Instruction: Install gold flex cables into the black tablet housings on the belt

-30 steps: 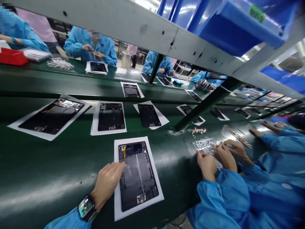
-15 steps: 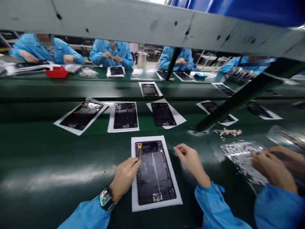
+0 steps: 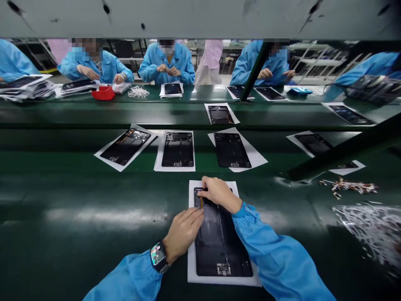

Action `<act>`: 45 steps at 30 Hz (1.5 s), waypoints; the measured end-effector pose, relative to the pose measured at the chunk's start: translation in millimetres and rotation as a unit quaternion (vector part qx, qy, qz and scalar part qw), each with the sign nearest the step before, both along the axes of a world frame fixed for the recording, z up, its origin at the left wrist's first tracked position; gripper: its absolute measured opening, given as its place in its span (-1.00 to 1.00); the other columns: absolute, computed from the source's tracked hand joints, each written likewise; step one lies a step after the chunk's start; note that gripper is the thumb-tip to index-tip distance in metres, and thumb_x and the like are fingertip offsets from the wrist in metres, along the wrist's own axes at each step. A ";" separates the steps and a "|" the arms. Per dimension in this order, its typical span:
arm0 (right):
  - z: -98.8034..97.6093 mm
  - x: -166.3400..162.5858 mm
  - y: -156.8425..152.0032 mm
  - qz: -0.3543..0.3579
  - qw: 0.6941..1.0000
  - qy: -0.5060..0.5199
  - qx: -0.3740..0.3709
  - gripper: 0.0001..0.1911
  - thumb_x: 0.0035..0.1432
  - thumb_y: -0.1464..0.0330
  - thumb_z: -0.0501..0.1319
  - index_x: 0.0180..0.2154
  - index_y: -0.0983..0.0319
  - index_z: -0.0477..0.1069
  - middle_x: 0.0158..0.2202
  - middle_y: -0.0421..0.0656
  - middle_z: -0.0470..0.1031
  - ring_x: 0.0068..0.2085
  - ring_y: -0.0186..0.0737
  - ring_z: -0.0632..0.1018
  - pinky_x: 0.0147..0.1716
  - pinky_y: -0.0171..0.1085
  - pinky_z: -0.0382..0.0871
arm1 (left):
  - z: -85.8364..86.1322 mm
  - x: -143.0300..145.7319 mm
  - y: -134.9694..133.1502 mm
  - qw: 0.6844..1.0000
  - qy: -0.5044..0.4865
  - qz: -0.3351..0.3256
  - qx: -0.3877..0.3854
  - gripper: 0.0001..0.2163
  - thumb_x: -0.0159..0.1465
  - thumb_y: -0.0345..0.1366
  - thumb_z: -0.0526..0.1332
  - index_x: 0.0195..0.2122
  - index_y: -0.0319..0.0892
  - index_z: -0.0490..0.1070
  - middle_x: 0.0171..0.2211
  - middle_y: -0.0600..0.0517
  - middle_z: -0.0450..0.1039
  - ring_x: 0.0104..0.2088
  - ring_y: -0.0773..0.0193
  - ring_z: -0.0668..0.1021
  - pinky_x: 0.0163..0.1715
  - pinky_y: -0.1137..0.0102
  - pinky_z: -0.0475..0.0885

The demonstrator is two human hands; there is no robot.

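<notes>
An opened tablet, dark with its inner parts showing, lies on a white sheet in front of me. Near its upper left runs a narrow orange flex cable. The fingertips of my left hand are closed at the lower end of that cable, at the tablet's left side. My right hand reaches over the tablet's top, thumb and fingers curled together at the cable's upper end. Whatever lies between the right fingertips is hidden.
Several more tablets on white sheets lie on the green belt beyond. To the right are small loose cables and a bag of white strips. A slanted green post stands there. Co-workers sit opposite.
My right hand has moved left from beside the tablet onto its top edge. My left hand stays by the cable. A neighbour's hands at the right have mostly left the view, which has shifted.
</notes>
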State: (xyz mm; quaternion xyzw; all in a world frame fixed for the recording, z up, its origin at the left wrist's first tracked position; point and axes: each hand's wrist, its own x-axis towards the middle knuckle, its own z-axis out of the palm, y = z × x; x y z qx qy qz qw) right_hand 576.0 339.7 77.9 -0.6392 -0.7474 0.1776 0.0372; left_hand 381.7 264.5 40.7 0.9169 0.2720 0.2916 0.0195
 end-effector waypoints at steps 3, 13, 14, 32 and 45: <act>-0.2 4.3 1.2 0.000 1.000 -0.010 -0.004 -0.63 0.08 0.07 0.38 -0.29 0.17 0.34 -0.35 -0.15 0.51 -0.29 -0.10 0.54 -0.45 -0.29 0.06 | 1.1 1.3 -0.9 1.000 -0.002 0.007 0.004 -0.81 0.40 -0.45 0.04 -0.13 -0.28 0.45 -0.06 -0.09 0.52 -0.07 0.17 0.55 -0.15 0.30 0.51; -1.8 10.4 2.0 -0.013 1.000 -0.004 -0.027 -0.62 0.03 0.07 0.40 -0.35 0.15 0.32 -0.41 -0.22 0.51 -0.33 -0.13 0.54 -0.49 -0.30 0.03 | 1.3 4.1 -4.8 0.998 0.048 -0.005 0.031 -0.75 0.42 -0.46 -0.03 -0.14 -0.32 0.45 -0.10 -0.14 0.53 -0.10 0.15 0.55 -0.24 0.30 0.51; -2.0 10.4 2.6 -0.016 0.999 -0.001 -0.028 -0.62 0.02 0.07 0.41 -0.35 0.15 0.32 -0.41 -0.22 0.50 -0.33 -0.13 0.54 -0.49 -0.30 0.03 | 1.6 4.0 -5.1 0.998 0.054 -0.007 0.031 -0.76 0.41 -0.47 -0.03 -0.13 -0.32 0.45 -0.09 -0.14 0.53 -0.10 0.14 0.55 -0.23 0.29 0.51; 3.2 11.4 4.4 -0.021 0.999 0.001 -0.040 -0.60 0.03 0.05 0.38 -0.38 0.15 0.28 -0.44 -0.24 0.47 -0.38 -0.15 0.51 -0.54 -0.29 -0.03 | 13.0 5.2 -4.6 0.996 0.081 -0.015 0.030 -0.76 0.40 -0.48 -0.01 -0.17 -0.34 0.47 -0.09 -0.11 0.54 -0.11 0.11 0.55 -0.23 0.29 0.51; 6.4 8.3 2.5 -0.017 0.999 -0.016 -0.046 -0.62 0.06 0.04 0.37 -0.33 0.16 0.33 -0.40 -0.20 0.49 -0.33 -0.11 0.53 -0.51 -0.29 0.03 | 13.6 6.8 -6.4 0.992 0.124 -0.027 0.012 -0.83 0.35 -0.51 0.08 -0.12 -0.39 0.43 -0.06 -0.19 0.50 -0.07 0.05 0.54 -0.15 0.23 0.50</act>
